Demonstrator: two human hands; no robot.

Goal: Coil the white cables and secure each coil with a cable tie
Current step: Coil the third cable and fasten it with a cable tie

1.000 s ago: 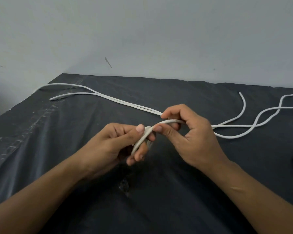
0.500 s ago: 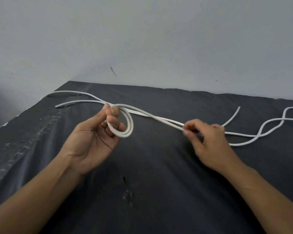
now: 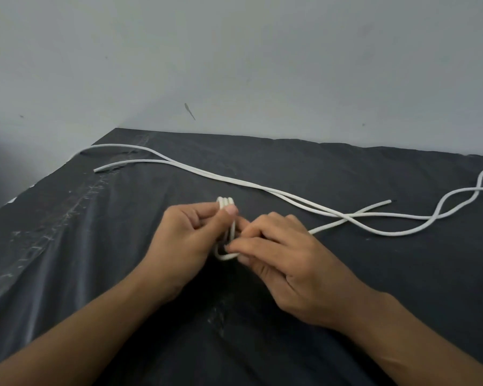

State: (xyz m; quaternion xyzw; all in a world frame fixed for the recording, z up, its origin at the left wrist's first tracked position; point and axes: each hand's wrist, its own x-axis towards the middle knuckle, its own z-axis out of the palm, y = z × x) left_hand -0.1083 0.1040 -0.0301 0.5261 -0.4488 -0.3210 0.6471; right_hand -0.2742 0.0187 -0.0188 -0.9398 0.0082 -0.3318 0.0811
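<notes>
A small coil of white cable (image 3: 227,203) stands upright between my hands at the table's middle. My left hand (image 3: 191,235) pinches the coil's top between thumb and fingers. My right hand (image 3: 283,257) pinches the coil's lower loop, its fingers curled round the strand. The cable's loose tail (image 3: 354,215) runs right from my right hand and ends near the table's right side. Two other white cables (image 3: 195,171) lie stretched across the far part of the table, crossing the tail.
A black sheet (image 3: 95,260) covers the table, creased and scuffed at the left. A pale wall (image 3: 234,65) rises right behind it. The table's left edge drops off at the far left corner.
My left hand came back toward the middle with the coil, which has gained a turn. My right hand moved left from the stretched strand to the coil's lower loop. The camera tilted up.
</notes>
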